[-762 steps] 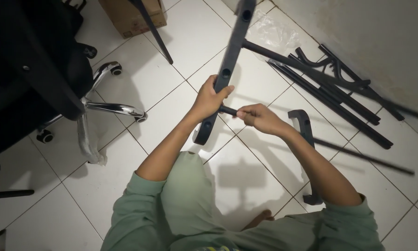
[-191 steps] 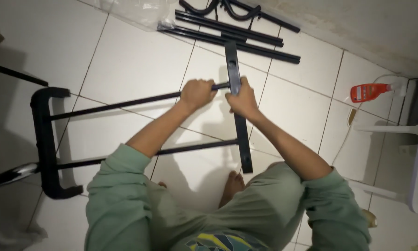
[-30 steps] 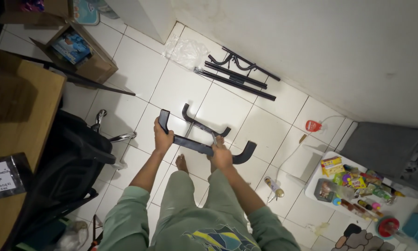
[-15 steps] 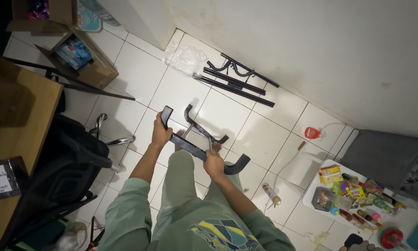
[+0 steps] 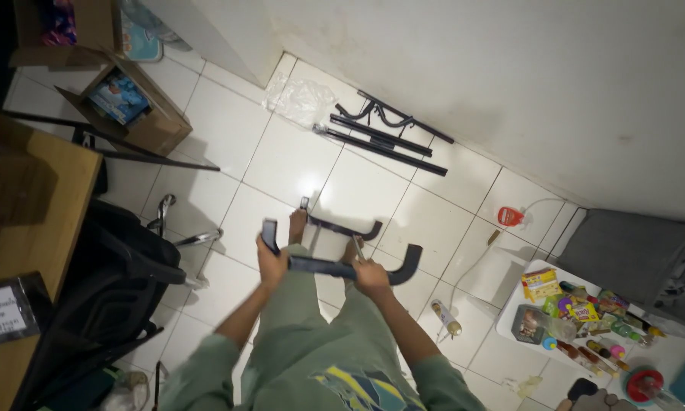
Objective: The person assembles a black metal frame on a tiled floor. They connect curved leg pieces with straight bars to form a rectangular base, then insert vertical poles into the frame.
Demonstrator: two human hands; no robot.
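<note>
- Above the white tile floor (image 5: 274, 164), both hands hold a black frame (image 5: 335, 266) at about waist height, in front of the green trousers (image 5: 320, 335).
- Left hand (image 5: 272, 262): fingers wrapped tight around the frame's near bar, close to its upturned left end. Right hand (image 5: 371, 278): fingers curled shut on the same bar, right of the middle.
- Change vs half a second ago: the near bar has swung from a down-right slant to nearly level, and both hands sit lower and closer to the body. A second ago it was also slanted. Read: the person is carrying or turning the joined piece, not adding parts to it.
- Much earlier frames show single bars and rods being joined on the floor; now the piece moves as one unit, so those joints appear to hold.
- Frame look: matte black, two curved bars with upturned ends, the far bar (image 5: 342, 227) beyond the near one, thin rods between them. Motion blur, so the joints can't be checked.
- Beyond the frame, by the wall: loose black rods (image 5: 380, 141) and a clear plastic bag (image 5: 297, 99).
- Left of the frame: a black office chair (image 5: 106, 266) and a wooden desk (image 5: 30, 198).
- Right of the frame: a red bottle (image 5: 512, 216) and a white tray of small items (image 5: 578, 312).
</note>
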